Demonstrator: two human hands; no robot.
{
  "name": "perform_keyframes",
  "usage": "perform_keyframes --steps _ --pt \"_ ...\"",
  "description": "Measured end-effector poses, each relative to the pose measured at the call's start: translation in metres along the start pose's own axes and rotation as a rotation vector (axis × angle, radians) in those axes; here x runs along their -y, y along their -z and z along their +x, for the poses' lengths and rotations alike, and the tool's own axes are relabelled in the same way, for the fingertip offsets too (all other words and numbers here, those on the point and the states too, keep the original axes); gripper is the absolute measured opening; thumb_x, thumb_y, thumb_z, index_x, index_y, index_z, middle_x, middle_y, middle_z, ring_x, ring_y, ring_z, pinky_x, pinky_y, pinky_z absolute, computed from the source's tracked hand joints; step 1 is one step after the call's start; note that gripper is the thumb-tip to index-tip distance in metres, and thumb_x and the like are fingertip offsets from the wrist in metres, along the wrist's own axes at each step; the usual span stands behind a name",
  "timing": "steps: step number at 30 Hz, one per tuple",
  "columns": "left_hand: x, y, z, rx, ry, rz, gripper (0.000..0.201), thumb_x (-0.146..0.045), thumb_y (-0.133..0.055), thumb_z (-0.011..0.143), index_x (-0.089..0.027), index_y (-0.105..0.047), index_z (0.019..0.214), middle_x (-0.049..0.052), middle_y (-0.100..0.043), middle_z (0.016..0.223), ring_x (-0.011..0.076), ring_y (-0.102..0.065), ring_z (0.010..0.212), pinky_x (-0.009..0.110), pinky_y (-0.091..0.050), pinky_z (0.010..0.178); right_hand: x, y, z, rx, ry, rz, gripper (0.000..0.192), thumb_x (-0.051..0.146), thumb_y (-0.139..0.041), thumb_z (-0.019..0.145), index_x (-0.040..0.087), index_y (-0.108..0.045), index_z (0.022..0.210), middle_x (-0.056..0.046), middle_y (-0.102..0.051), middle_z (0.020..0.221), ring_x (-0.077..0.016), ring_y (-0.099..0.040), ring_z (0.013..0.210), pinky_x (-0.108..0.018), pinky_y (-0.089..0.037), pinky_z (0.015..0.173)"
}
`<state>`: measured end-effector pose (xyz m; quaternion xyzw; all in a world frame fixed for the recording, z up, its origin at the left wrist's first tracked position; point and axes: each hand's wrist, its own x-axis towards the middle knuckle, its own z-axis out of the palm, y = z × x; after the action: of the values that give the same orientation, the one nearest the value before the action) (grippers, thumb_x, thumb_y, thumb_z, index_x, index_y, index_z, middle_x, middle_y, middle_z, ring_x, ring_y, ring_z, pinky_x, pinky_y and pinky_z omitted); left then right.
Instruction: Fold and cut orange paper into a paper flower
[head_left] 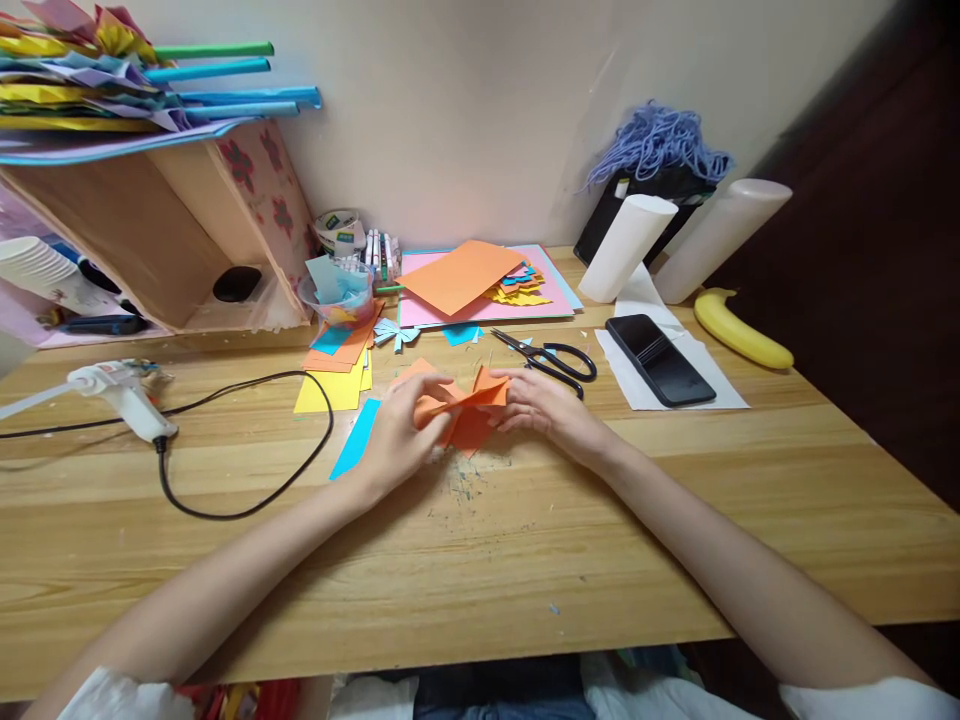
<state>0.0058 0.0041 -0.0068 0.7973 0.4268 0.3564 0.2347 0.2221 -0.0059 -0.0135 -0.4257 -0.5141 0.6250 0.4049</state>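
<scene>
Between my hands is a folded piece of orange paper (480,392), held just above the table. My left hand (405,425) grips its left end between thumb and fingers. The fingers of my right hand (544,408) are closed on its right end. More orange paper (472,435) lies beneath it, partly hidden by the hands. A blue paper strip (356,440) rests beside my left wrist. Black-handled scissors (551,360) lie beyond my right hand, blades pointing to the left.
A white glue gun (124,395) with a looping black cord (330,420) lies at left. Yellow sheets (330,392) sit behind my left hand. At right are a phone (660,360), a banana (739,330) and a white roll (628,248). A pink board (427,308) is at the back.
</scene>
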Motion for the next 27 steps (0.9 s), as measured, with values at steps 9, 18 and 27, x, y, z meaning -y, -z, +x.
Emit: perform_keyframes --steps 9,18,27 --pt "0.012 -0.004 -0.002 -0.355 -0.244 0.279 0.017 -0.018 -0.058 0.078 -0.019 -0.047 0.090 0.005 -0.056 0.085 0.0174 -0.052 0.080 0.030 -0.043 0.067 -0.008 0.006 0.002 -0.029 0.309 -0.780 0.078 0.034 -0.076 0.060 0.021 -0.040 0.129 -0.010 -0.060 0.108 -0.0234 -0.059 0.096 -0.039 -0.048 0.082" --pt "-0.021 -0.016 -0.017 0.336 -0.525 0.498 0.029 -0.015 -0.031 0.091 -0.015 -0.054 0.108 0.012 -0.061 0.104 0.0208 -0.059 0.092 0.034 -0.047 0.077 -0.024 -0.003 0.014 -0.165 0.242 -0.487 0.042 0.023 -0.051 0.080 0.017 -0.041 0.120 -0.002 -0.064 0.083 -0.0145 -0.060 0.073 -0.029 -0.048 0.068" --pt "-0.032 -0.032 0.009 0.397 -0.234 0.491 0.019 -0.032 -0.050 0.086 -0.014 -0.057 0.086 0.010 -0.062 0.086 0.0232 -0.060 0.080 0.035 -0.049 0.065 -0.015 0.017 0.015 -0.034 0.151 -0.336 0.036 0.028 -0.043 0.088 0.020 -0.035 0.123 -0.005 -0.068 0.094 -0.0160 -0.065 0.089 -0.037 -0.048 0.086"
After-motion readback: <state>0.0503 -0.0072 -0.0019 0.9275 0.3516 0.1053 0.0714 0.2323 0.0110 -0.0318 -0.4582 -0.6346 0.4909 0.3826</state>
